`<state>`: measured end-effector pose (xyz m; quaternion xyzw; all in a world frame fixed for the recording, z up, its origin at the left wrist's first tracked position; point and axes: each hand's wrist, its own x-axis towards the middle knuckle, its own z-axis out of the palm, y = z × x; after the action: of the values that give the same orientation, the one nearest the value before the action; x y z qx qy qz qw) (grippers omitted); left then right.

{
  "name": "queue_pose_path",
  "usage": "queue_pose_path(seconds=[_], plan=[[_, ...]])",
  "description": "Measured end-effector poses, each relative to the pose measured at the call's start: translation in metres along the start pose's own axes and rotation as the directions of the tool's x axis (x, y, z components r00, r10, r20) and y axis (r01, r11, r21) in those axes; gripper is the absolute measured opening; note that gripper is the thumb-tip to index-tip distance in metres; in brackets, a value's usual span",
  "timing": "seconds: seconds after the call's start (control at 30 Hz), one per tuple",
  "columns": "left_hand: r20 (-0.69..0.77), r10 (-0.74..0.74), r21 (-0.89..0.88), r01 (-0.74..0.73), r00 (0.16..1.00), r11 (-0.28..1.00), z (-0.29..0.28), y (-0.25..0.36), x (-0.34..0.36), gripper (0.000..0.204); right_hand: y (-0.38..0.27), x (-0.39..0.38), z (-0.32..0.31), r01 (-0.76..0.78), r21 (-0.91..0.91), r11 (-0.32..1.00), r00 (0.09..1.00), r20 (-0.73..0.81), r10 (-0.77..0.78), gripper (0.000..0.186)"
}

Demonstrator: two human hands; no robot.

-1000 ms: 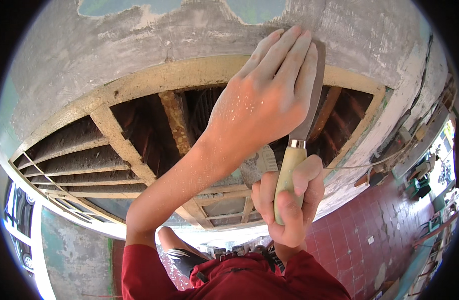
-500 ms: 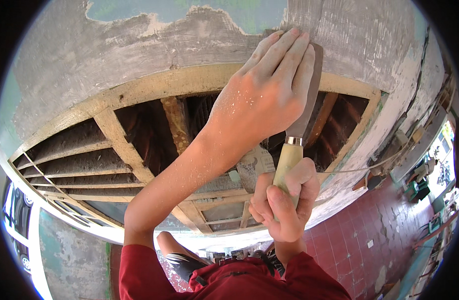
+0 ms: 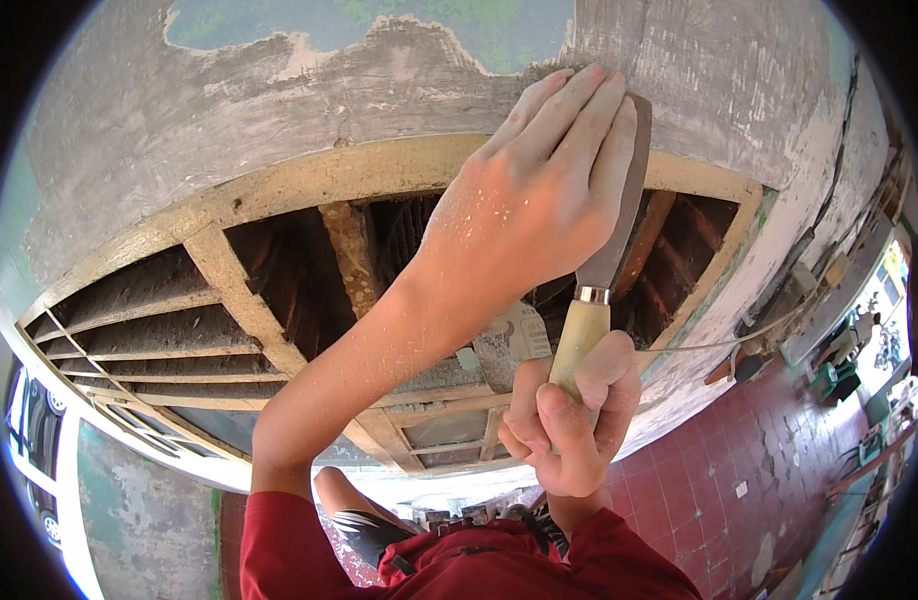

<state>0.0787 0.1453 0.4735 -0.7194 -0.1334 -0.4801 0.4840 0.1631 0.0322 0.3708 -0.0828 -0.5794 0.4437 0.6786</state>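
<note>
Scraper [image 3: 601, 268] in both hands [image 3: 539, 205] [image 3: 579, 420]; right on handle [image 3: 582, 335], left on blade [image 3: 632, 190]

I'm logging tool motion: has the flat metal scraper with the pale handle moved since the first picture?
Yes, slightly upward in view: the metal scraper sits higher against the jagged pale blue paint patch.

Across the middle and left, a yellowish wooden frame [image 3: 241, 298] with slats and dark gaps. Far left, in bright light, a dark car [image 3: 34, 425]; nearer on the left, a weathered grey side wall [image 3: 144, 500] with blue-green patches. On the right, a scuffed red tiled floor [image 3: 679, 490], a small pale square [image 3: 741, 489] on top, and a thin cord [image 3: 709, 347] toward far-right clutter [image 3: 847, 380], too small to identify.
</note>
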Motion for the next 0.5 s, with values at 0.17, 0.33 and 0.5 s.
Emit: queue_pose_path(seconds=[0.17, 0.33, 0.5], plan=[[0.019, 0.002, 0.021, -0.002, 1.0, 1.0, -0.001, 0.001, -0.005, 0.038, 0.005, -0.002, 0.001, -0.002, 0.025, 1.0, 1.0, -0.002, 0.002, 0.022], [-0.016, -0.006, -0.006, 0.006, 1.0, 1.0, 0.001, -0.001, 0.004, 0.037, 0.0, 0.004, 0.0, 0.039, 0.011, 0.999, 0.999, 0.023, -0.039, 0.021], [0.002, -0.005, 0.007, 0.005, 1.0, 1.0, 0.003, 0.004, -0.007, 0.036, 0.004, 0.001, -0.001, 0.031, -0.034, 0.999, 0.999, 0.011, -0.03, 0.021]])
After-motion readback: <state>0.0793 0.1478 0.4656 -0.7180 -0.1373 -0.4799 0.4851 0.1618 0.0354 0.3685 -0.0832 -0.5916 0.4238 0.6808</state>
